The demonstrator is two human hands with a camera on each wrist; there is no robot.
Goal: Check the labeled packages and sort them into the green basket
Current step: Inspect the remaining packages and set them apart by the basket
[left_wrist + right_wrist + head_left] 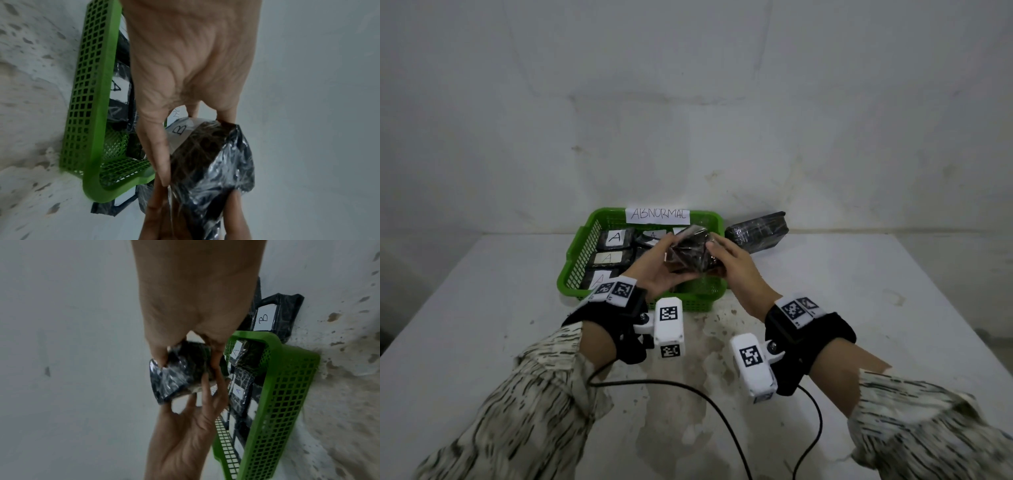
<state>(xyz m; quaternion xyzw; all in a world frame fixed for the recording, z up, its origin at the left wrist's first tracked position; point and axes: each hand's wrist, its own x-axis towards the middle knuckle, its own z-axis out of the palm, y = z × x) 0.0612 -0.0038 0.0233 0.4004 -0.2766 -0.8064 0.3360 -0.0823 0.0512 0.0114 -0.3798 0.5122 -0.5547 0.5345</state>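
Note:
Both hands hold one black, plastic-wrapped package (690, 255) in the air above the near right part of the green basket (578, 255). My left hand (654, 272) grips it from the left and below, and my right hand (731, 260) grips its right end. In the left wrist view the held package (211, 162) carries a white label marked B (179, 129). The right wrist view shows my right hand's fingers (158, 353) curled over the package (180, 371). Several black packages with A labels (614, 238) lie in the basket.
A paper sign reading ABNORMAL (657, 214) stands on the basket's far rim. Another black package (756, 231) lies on the white table right of the basket; its B label (264, 319) shows in the right wrist view. A black cable (722, 411) runs across the stained table (859, 308) near me.

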